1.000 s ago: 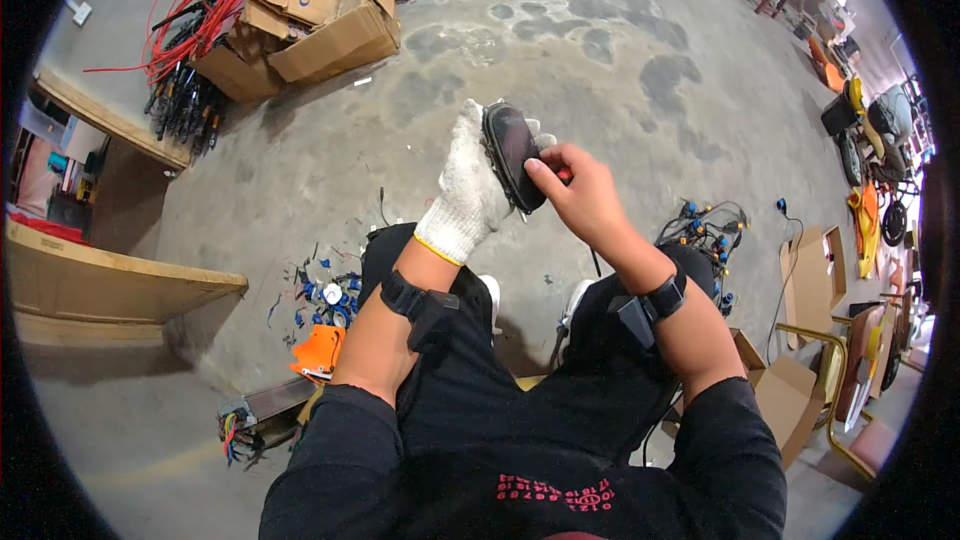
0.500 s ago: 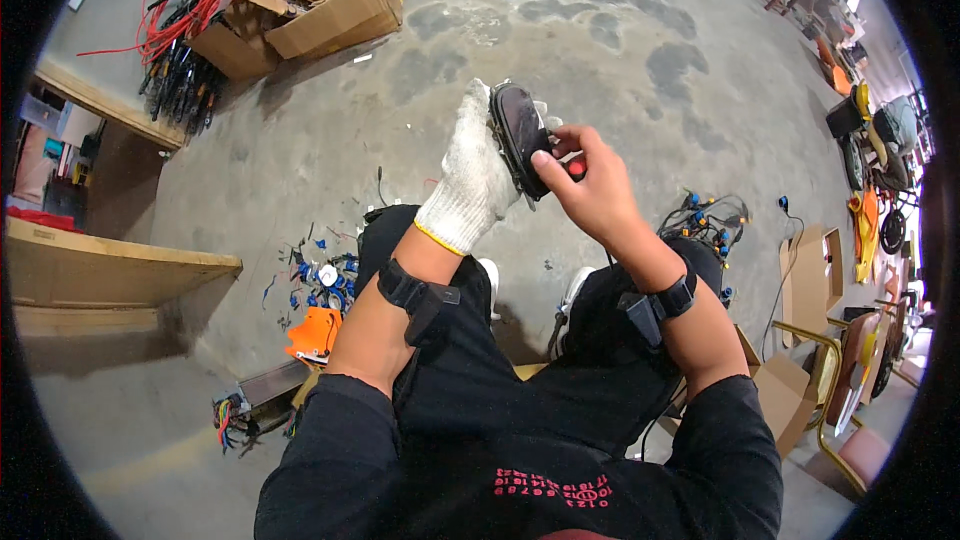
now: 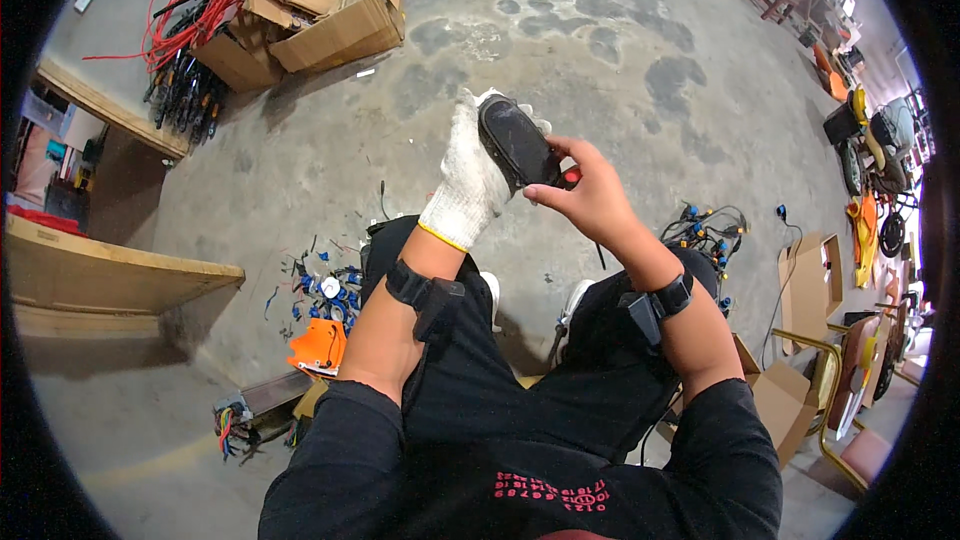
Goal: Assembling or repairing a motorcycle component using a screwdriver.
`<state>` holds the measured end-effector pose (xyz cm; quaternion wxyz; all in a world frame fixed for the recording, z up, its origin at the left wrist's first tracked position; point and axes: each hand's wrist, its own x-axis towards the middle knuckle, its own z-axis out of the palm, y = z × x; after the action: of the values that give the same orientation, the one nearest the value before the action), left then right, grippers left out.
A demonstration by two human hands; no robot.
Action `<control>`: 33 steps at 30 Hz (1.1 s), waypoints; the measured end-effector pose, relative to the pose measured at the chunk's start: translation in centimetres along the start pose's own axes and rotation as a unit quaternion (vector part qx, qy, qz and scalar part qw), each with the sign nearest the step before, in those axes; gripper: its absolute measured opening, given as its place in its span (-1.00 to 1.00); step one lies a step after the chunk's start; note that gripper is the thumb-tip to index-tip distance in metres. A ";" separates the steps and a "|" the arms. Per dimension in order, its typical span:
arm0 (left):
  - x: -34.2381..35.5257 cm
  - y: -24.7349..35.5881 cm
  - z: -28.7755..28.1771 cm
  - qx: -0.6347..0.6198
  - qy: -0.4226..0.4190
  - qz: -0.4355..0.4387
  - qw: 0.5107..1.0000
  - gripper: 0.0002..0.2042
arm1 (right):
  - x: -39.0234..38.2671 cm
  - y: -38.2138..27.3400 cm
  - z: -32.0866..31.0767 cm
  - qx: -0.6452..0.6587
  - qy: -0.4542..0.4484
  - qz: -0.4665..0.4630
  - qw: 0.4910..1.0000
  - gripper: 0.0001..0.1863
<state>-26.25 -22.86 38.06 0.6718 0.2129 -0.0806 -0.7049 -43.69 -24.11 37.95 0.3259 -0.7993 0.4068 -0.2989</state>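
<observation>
My left hand [image 3: 465,165], in a white knit glove, holds a black oblong device [image 3: 515,140] with a dark face turned up. My right hand [image 3: 590,195] is bare, with its fingers curled at the device's right edge and its thumb at the lower end. A small red part [image 3: 571,176], too small to identify, shows at those fingers, and a black cable or rod hangs below them. Both hands are raised above my knees, over the concrete floor.
Cardboard boxes [image 3: 335,30] and red tubing [image 3: 175,25] lie upper left. A wooden ledge [image 3: 120,270] is at left. Blue connectors [image 3: 330,290], an orange plate [image 3: 320,345] and cable bundles [image 3: 705,230] lie beside my legs. Open cardboard [image 3: 805,285] and chairs [image 3: 865,450] stand right.
My right thumb has slid from the device's face down to its lower end. The device has moved slightly down and left since half a second ago, its face now uncovered.
</observation>
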 end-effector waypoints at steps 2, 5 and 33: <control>0.2 0.2 -0.2 0.001 0.019 -0.001 1.000 -0.47 | 0.1 0.0 -0.3 0.082 0.004 0.022 0.996 -0.36; -0.2 0.5 -0.3 -0.011 -0.003 -0.015 1.000 -0.49 | 0.3 -0.3 -1.3 0.259 -0.031 0.092 0.961 -0.43; -3.5 -1.0 2.0 0.422 -0.094 -0.229 0.872 -0.44 | 0.6 1.0 -4.2 0.082 0.038 -0.083 0.992 -0.71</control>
<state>-27.93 -19.68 40.16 0.3274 0.4213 -0.3817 -0.7547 -46.98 -26.23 39.87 0.3487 -0.7890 0.3251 -0.3875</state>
